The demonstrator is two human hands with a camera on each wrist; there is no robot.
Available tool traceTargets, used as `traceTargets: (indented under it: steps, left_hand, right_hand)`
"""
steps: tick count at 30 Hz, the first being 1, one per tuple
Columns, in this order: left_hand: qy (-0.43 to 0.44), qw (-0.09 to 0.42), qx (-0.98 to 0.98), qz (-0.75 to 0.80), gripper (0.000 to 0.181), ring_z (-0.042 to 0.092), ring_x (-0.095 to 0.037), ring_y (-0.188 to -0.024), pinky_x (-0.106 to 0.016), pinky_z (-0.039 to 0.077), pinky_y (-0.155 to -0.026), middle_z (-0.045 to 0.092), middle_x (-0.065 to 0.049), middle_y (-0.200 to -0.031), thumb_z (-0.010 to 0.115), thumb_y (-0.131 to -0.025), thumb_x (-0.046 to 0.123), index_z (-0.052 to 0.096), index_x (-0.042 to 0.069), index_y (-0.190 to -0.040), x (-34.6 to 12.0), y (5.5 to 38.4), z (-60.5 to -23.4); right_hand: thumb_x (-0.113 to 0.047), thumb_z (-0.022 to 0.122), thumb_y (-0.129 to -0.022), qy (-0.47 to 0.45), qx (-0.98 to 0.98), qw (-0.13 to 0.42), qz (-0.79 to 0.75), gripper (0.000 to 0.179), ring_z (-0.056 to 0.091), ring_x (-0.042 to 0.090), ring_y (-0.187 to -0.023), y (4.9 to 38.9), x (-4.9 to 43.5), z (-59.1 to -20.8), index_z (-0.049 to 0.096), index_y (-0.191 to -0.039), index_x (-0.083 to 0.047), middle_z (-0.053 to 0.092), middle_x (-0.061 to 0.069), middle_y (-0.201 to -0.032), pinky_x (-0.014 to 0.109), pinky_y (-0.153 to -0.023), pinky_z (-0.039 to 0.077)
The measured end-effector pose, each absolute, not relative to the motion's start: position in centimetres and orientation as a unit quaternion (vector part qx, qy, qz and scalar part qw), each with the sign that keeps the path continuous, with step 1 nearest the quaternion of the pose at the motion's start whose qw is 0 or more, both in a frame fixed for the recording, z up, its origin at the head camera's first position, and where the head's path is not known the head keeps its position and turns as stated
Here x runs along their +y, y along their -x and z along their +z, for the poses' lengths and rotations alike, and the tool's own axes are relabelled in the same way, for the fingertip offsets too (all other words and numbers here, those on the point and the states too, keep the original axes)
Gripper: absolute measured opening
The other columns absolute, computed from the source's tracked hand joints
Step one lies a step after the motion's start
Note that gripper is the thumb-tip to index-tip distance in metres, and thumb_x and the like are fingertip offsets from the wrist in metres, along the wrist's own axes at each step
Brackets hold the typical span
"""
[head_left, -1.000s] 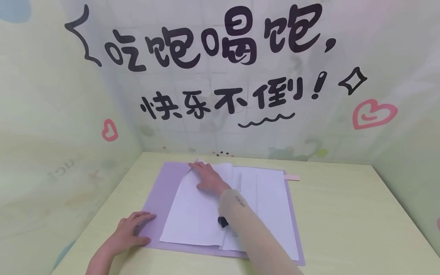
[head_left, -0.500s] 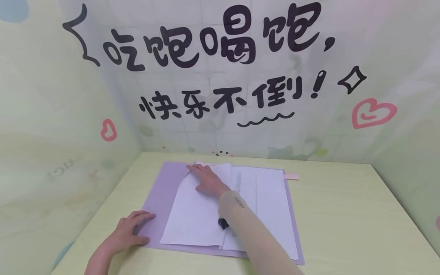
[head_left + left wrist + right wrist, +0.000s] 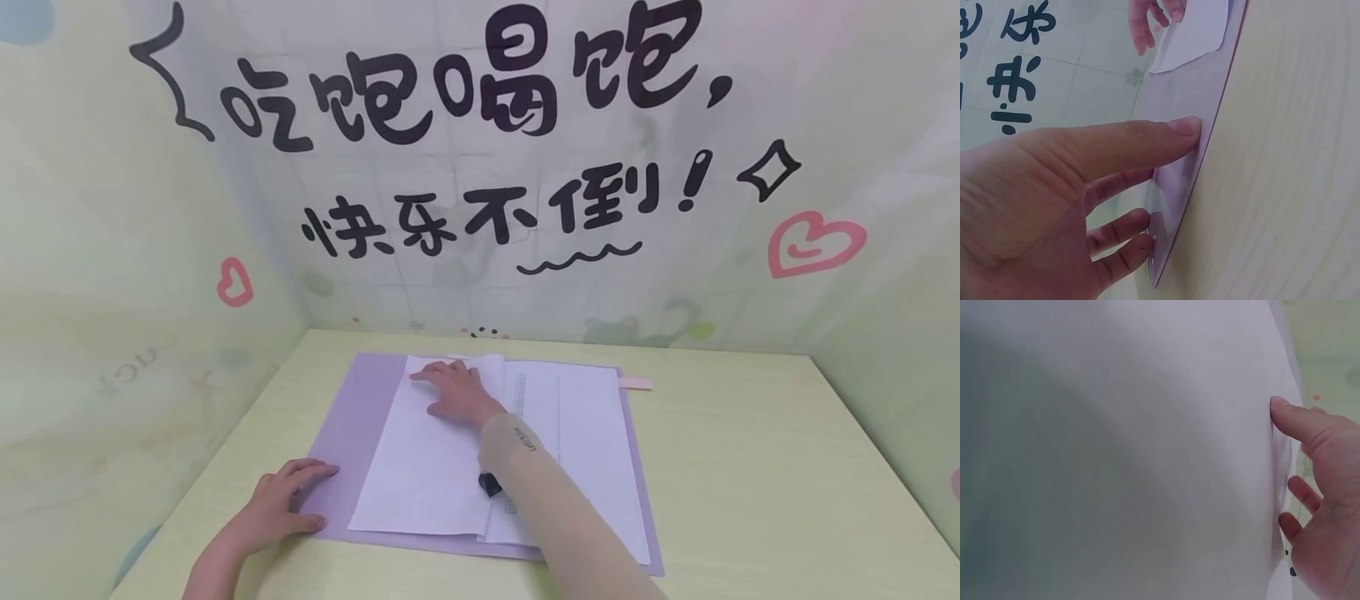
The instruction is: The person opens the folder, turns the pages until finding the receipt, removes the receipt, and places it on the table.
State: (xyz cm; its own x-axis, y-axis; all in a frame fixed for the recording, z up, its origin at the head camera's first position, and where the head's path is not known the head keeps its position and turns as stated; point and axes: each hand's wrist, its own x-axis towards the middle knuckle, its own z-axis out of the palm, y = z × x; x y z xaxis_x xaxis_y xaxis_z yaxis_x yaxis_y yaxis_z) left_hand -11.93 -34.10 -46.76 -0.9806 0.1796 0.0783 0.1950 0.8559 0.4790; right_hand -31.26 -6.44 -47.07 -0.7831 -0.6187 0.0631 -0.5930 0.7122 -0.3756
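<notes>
An open purple folder (image 3: 351,421) lies flat on the table. A white page (image 3: 416,475) is turned over onto its left side, and a printed page (image 3: 592,450) lies on the right. My left hand (image 3: 279,504) rests on the folder's left cover near the front corner, thumb and fingers spread; the left wrist view shows the thumb (image 3: 1185,127) on the cover by its edge. My right hand (image 3: 459,393) presses on the turned page near its top, fingers pointing left. In the right wrist view the page (image 3: 1179,425) fills most of the picture.
A pink tab (image 3: 636,383) sticks out at the folder's right edge. Printed wall sheets (image 3: 480,300) with large black lettering enclose the pale table (image 3: 765,475) at the back and both sides. A small black object (image 3: 490,484) shows under the right forearm.
The turned page's top left corner, folded up under my right fingers before, now lies flat. My right fingertips have shifted slightly. The left hand has stayed in place.
</notes>
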Motion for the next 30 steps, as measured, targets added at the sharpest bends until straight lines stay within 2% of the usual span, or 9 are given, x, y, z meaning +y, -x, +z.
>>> traceTargets:
  steps: [4, 9, 16, 30]
  left_hand:
    - [0.099, 0.018, -0.964, -0.246, 0.063, 0.044, -0.03, -0.104, -0.034, 0.04, -0.083, 0.056, -0.015, -0.131, 0.087, -0.066, 0.023, 0.065, 0.012, -0.123, -34.12, 11.87, -46.73]
    - [0.108, 0.027, -0.963, -0.246, 0.063, 0.044, -0.03, -0.104, -0.031, 0.038, -0.082, 0.056, -0.015, -0.13, 0.087, -0.066, 0.023, 0.065, 0.011, -0.123, -34.3, 11.84, -46.98]
    - [0.118, 0.043, -0.963, -0.24, 0.063, 0.044, -0.029, -0.105, -0.03, 0.036, -0.082, 0.057, -0.015, -0.129, 0.087, -0.066, 0.023, 0.065, 0.012, -0.124, -34.39, 11.96, -47.29]
    - [0.108, 0.041, -0.962, -0.248, 0.056, 0.05, -0.028, -0.105, -0.032, 0.043, -0.081, 0.06, -0.016, -0.128, 0.084, -0.071, 0.019, 0.066, 0.009, -0.122, -33.6, 11.71, -46.48]
  right_hand:
    - [-0.04, 0.069, -0.091, 0.313, 0.937, 0.03, -0.154, 0.052, 0.041, 0.026, -0.133, 31.36, -6.19, -47.02, 0.052, -0.141, -0.039, 0.048, -0.007, -0.15, 0.044, -0.101, 0.036]
    - [-0.048, 0.066, -0.09, 0.306, 0.942, 0.033, -0.134, 0.05, 0.041, 0.026, -0.132, 31.64, -5.97, -47.15, 0.055, -0.138, -0.041, 0.05, -0.006, -0.148, 0.045, -0.099, 0.035]
    - [-0.048, 0.066, -0.091, 0.301, 0.942, 0.042, -0.14, 0.049, 0.041, 0.028, -0.133, 31.58, -5.77, -46.99, 0.055, -0.138, -0.041, 0.049, -0.005, -0.149, 0.047, -0.101, 0.036]
    - [-0.047, 0.065, -0.091, 0.292, 0.944, 0.059, -0.139, 0.05, 0.039, 0.026, -0.132, 31.63, -5.75, -46.77, 0.053, -0.14, -0.041, 0.048, -0.006, -0.149, 0.046, -0.101, 0.036]
